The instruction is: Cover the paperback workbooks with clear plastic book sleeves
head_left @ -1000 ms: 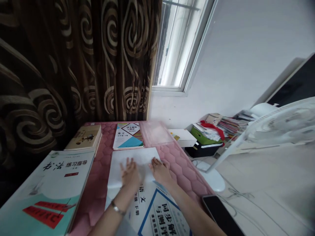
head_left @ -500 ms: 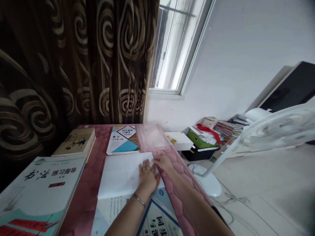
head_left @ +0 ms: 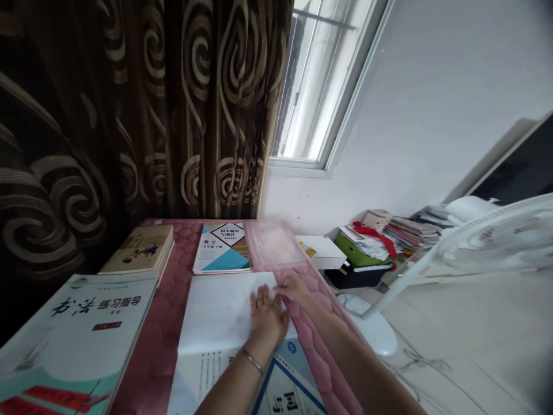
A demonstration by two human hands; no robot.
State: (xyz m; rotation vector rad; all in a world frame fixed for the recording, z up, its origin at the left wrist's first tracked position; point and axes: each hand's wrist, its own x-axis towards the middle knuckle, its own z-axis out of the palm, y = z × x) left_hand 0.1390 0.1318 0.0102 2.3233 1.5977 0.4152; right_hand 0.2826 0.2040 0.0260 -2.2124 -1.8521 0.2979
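My left hand (head_left: 268, 318) lies flat on a blank white sheet (head_left: 216, 311), fingers stretched out near its right side. A metal bangle circles that wrist. My right hand (head_left: 292, 288) is closed at the sheet's upper right edge, thumb and fingertips pinching it. Directly below the white part lies a printed blue-and-white book cover (head_left: 287, 389) with large dark characters, partly hidden by my left forearm. Whether sheet and cover are one piece, I cannot tell. Just beyond the sheet's far edge rests a maths workbook (head_left: 222, 248).
A clear plastic book cover (head_left: 276, 245) lies beside the workbook on the pink padded tabletop (head_left: 173, 311). Stacks of books stand at left, a calligraphy book (head_left: 86, 328) and a tan book (head_left: 138, 249) on top. Past the right edge are a white box (head_left: 324, 251) and a white fan (head_left: 415, 271).
The view has shifted slightly, so everything sits a little further right and lower. Both hands keep the same places on the sheet.
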